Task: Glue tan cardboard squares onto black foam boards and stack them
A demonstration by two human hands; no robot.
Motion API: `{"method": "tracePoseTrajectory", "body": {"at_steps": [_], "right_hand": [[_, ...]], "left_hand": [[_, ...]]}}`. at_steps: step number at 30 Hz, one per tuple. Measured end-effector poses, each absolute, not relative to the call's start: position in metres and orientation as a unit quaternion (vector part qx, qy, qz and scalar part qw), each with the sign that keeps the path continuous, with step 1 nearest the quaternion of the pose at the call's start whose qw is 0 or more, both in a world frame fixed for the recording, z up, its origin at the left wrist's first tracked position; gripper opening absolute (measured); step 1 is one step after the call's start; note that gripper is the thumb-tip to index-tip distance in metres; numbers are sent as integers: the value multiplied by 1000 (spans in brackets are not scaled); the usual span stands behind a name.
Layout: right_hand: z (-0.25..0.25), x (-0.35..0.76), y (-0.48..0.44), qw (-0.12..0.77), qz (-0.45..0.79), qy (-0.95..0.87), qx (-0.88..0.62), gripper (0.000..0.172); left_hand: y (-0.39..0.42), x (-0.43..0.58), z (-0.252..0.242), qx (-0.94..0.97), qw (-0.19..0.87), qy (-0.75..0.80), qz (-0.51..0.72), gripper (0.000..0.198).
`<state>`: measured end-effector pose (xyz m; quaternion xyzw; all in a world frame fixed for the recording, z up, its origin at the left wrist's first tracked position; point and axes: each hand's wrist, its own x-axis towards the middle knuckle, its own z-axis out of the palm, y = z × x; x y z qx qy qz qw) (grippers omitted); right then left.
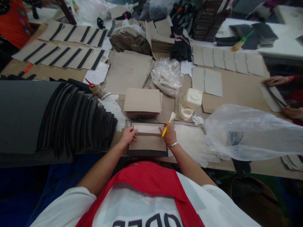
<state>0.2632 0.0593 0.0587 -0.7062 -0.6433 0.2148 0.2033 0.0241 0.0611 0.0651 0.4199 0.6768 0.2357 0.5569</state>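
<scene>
While the left hand [128, 136] pinches the left end of a pale strip [148, 129] between bent fingers, the right hand [169, 135] grasps a yellow-handled brush [167, 126], with its fingertips at the strip's right end. In the head view, the strip lies at the centre of the frame, across the upper part of a brown board [148, 144]. The board rests on a larger dark sheet [147, 153], whose border shows along the lower edge. Directly above this assembly stands a stack of brown boards [142, 100]. To the right of the stack is a pale plastic container [194, 97]; a crumpled clear bag [167, 76] lies at upper centre. Overlapping dark sheets [78, 123] occupy the left of the frame; a red-tipped bottle [96, 90] lies tilted near their upper edge. At the right edge, a co-worker's hand [276, 81] touches a pale panel [270, 97].
</scene>
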Motion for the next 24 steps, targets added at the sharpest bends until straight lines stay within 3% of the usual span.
{"method": "tracePoseTrajectory", "body": {"at_steps": [5,13,19,24], "right_hand": [[41,257,76,146,211,-657,-709,34],[27,256,79,140,194,-656,-716,37],[11,257,83,196,149,-668,-702,33],[12,266,80,216,70,-676,-701,37]], "left_hand": [[77,15,51,553,358,733,172,28],[80,13,42,536,354,751,153,30],[83,14,44,554,331,758,97,30],[77,16,50,652,177,734,70,29]]}}
